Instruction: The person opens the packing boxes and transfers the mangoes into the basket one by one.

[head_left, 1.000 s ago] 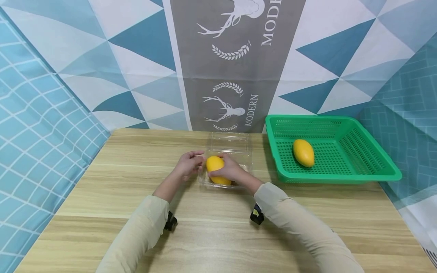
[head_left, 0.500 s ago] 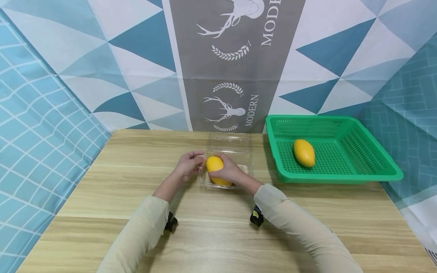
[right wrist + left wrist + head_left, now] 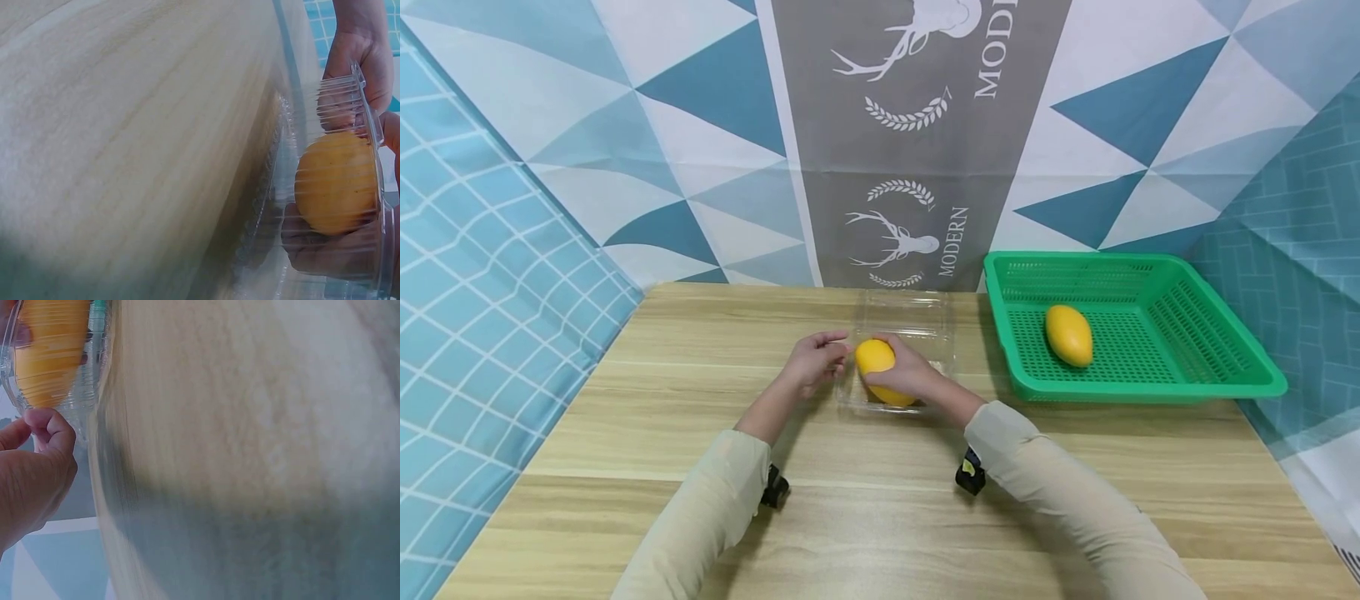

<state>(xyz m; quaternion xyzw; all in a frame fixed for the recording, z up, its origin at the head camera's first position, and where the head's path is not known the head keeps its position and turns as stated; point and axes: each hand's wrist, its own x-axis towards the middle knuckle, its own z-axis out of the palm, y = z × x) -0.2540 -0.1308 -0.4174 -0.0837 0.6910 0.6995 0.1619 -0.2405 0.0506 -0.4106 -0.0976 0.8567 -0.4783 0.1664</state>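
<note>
A clear plastic clamshell box [image 3: 904, 312] lies with its lid folded back at the far side of the table. Inside its base, my right hand [image 3: 916, 372] grips a yellow mango [image 3: 874, 357], fingers on the far side and thumb on the near side. The right wrist view shows that mango [image 3: 337, 181] through the ribbed box wall, with the right hand's fingers [image 3: 328, 250] under it. At the box's left edge is my left hand [image 3: 811, 360]. Its thumb and index finger pinch the rim of the box [image 3: 94, 381] in the left wrist view.
A green perforated basket [image 3: 1150, 390] stands at the back right with a second mango [image 3: 1068, 336] in it. Patterned cloth [image 3: 715, 108] hangs behind the wooden table [image 3: 865, 517]. Blue checked cloth [image 3: 497, 317] borders the left side.
My right hand and the mango in it have shifted slightly right, and the mango leans more diagonally. The left hand and the box stay where they were.
</note>
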